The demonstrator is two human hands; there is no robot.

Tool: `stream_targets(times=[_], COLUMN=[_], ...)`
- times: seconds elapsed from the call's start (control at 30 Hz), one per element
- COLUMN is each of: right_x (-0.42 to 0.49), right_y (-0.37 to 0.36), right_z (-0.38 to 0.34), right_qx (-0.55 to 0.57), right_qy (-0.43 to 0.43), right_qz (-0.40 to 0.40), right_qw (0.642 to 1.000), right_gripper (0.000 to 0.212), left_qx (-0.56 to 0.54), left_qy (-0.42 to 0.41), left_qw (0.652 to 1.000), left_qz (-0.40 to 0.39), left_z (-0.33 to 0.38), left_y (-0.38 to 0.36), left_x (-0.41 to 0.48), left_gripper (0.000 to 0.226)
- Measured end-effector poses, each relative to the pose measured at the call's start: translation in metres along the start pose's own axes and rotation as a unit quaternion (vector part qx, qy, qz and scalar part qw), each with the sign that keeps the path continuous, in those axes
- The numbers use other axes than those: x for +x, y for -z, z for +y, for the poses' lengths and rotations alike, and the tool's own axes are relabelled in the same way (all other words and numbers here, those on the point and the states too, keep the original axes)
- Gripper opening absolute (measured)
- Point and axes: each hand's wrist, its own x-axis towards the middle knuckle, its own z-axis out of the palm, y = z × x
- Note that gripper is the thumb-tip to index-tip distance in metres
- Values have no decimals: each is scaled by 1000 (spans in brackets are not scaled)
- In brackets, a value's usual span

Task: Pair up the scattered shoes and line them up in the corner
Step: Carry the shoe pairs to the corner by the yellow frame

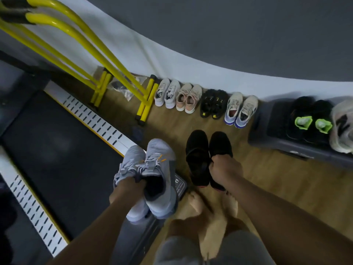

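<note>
My left hand (127, 190) grips a pair of light grey sneakers (152, 169) by their openings, held in the air above the treadmill's edge. A pair of black shoes (202, 150) hangs from my right hand (223, 169), above the wooden floor. Along the white wall several pairs stand in a row: white-grey sneakers (167, 93), pinkish beige sneakers (189, 98), black shoes with yellow tabs (213, 103), and beige sneakers with blue soles (241, 109). Black shoes with green insoles (310, 119) and a white sneaker (342, 127) sit on a dark step platform (271, 138).
A treadmill (57, 150) with a black belt and white side rails fills the left. A yellow metal frame (107, 60) stands against the wall beside the row, with plastic bags (124, 87) behind it. My bare feet (196, 203) stand on the wooden floor (267, 178).
</note>
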Motion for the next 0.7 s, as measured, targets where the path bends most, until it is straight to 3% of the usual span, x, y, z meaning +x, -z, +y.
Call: stream_targets(times=[0.4, 0.53, 0.7], right_x=[204, 278, 371], right_y=[-49, -81, -143], right_z=[-107, -128, -149], right_qx=[25, -8, -5], right_qy=[-22, -21, -16], right_qz=[-47, -70, -99], right_qw=[998, 997, 995], right_gripper=[23, 20, 26], left_qx=[0, 10, 95], left_qy=[8, -14, -27], left_qw=[1000, 1000, 995], left_qz=[-10, -16, 15], left_z=[45, 67, 96], left_y=[49, 45, 9], left_x=[247, 349, 471], left_gripper=[52, 62, 51])
